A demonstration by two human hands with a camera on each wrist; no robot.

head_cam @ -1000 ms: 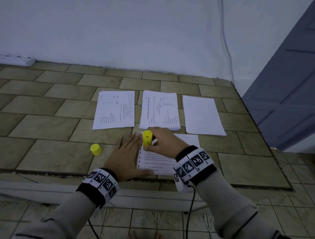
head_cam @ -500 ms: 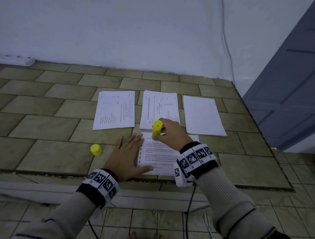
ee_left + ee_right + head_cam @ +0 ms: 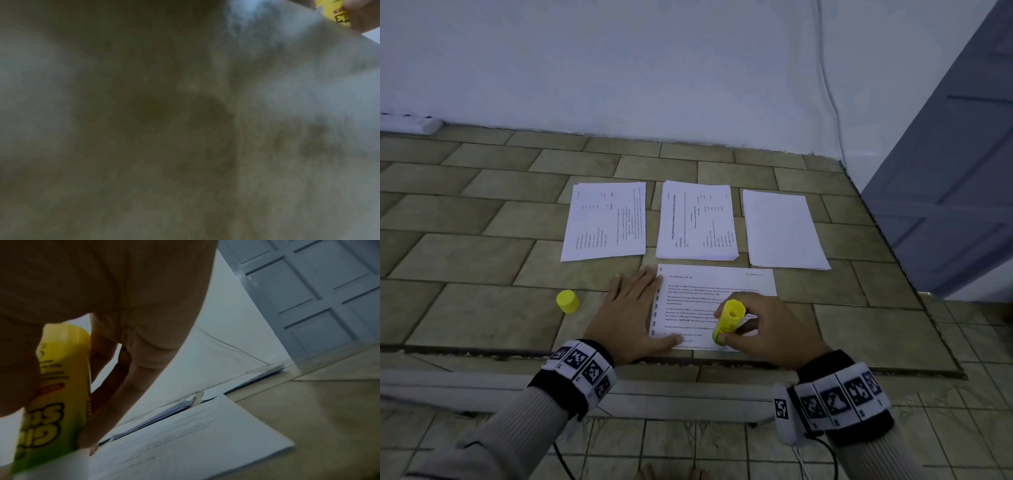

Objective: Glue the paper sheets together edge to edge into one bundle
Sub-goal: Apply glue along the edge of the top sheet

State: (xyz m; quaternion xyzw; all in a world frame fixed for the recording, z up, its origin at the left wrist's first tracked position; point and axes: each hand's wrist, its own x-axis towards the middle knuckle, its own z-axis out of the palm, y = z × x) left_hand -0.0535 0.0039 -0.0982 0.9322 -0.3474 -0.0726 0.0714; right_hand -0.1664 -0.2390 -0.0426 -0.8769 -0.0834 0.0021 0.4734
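Note:
A printed paper sheet (image 3: 719,286) lies on the tiled floor in front of me. My left hand (image 3: 631,310) lies flat, fingers straight, pressing the sheet's left edge with the thumb on its lower left corner. My right hand (image 3: 767,329) grips a yellow glue stick (image 3: 727,320), tip down on the sheet near its bottom edge; the right wrist view shows the glue stick (image 3: 59,402) between the fingers. Beyond the sheet lie a left printed stack (image 3: 606,221), a middle printed stack (image 3: 697,221) and a blank stack (image 3: 782,229). The left wrist view is blurred.
The yellow glue cap (image 3: 567,301) stands on the floor left of my left hand. A white wall (image 3: 619,68) runs behind the papers, with a power strip (image 3: 410,123) at far left. A grey-blue door (image 3: 955,188) is on the right. A step edge (image 3: 688,359) runs under my wrists.
My right hand has drawn the glue stick from the sheet's top edge down and to the right, toward the bottom edge. The left hand has stayed pressed on the sheet's left edge.

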